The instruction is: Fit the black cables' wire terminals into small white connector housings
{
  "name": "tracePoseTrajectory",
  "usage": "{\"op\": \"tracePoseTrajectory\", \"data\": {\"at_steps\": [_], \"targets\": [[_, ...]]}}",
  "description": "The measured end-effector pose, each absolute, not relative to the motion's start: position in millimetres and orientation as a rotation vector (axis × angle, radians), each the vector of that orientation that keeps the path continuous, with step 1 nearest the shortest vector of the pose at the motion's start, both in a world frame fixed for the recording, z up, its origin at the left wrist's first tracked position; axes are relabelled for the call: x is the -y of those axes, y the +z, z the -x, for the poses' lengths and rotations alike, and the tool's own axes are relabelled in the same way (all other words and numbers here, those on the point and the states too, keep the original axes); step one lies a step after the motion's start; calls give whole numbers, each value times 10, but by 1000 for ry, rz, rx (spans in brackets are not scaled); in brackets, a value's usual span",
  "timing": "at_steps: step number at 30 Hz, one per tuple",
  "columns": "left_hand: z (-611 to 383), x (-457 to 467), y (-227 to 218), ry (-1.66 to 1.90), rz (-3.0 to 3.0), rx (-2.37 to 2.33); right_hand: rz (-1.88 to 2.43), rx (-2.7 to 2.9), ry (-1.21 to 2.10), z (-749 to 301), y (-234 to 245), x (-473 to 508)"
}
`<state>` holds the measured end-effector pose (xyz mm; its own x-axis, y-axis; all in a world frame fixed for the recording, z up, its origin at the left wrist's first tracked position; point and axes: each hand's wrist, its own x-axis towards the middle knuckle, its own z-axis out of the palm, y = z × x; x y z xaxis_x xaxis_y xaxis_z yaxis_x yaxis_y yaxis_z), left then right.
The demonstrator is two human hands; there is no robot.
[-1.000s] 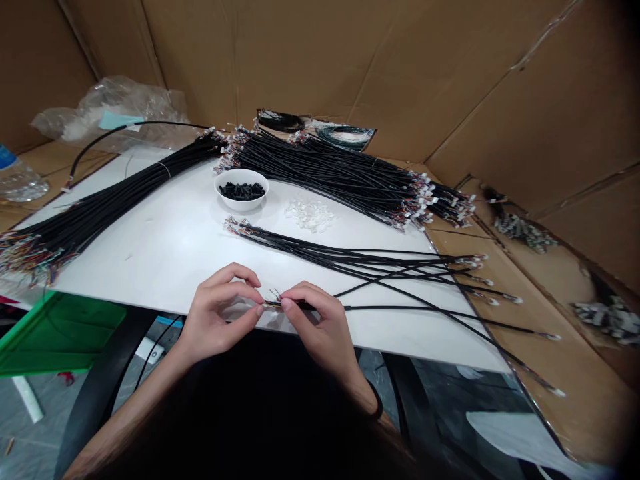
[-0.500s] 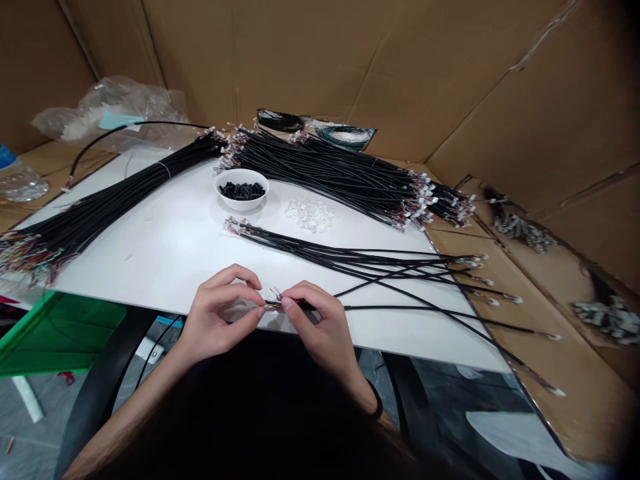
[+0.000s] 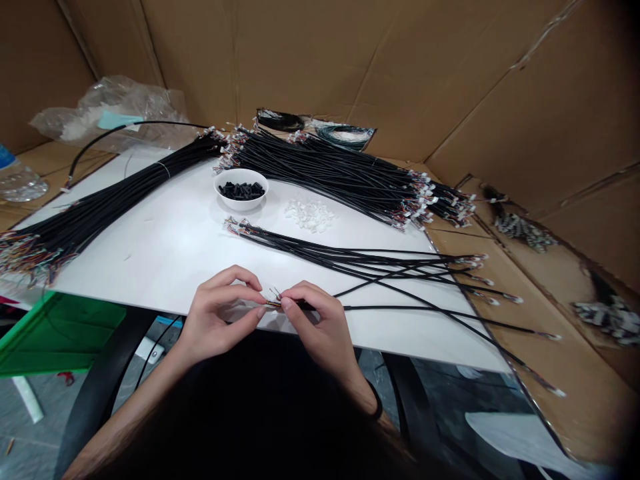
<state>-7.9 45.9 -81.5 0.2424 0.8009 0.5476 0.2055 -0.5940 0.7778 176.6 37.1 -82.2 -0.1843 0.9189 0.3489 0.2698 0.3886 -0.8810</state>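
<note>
My left hand (image 3: 220, 308) and my right hand (image 3: 315, 320) meet just above the table's near edge. Both pinch the end of a black multi-wire cable (image 3: 300, 305), whose thin wires fan out between my fingertips. My right fingers close on the black sheath, and my left thumb and fingers close on the bare wire end. The cable runs off to the right. Beside it lies a loose fan of similar black cables (image 3: 380, 265) with small connectors on their ends.
The white table (image 3: 165, 233) holds thick cable bundles (image 3: 325, 175), a white bowl (image 3: 241, 191) of small black pieces, and a heap of small white connectors (image 3: 310, 215). Cardboard sheets surround it, with more cables at the back and right. A green board (image 3: 57, 337) sits below left.
</note>
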Motion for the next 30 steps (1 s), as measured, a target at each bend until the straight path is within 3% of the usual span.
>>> {"op": "tracePoseTrajectory", "data": {"at_steps": [30], "targets": [[74, -462, -811, 1412, -1963, -898, 1072, 1680, 857, -1769, -819, -372]]}}
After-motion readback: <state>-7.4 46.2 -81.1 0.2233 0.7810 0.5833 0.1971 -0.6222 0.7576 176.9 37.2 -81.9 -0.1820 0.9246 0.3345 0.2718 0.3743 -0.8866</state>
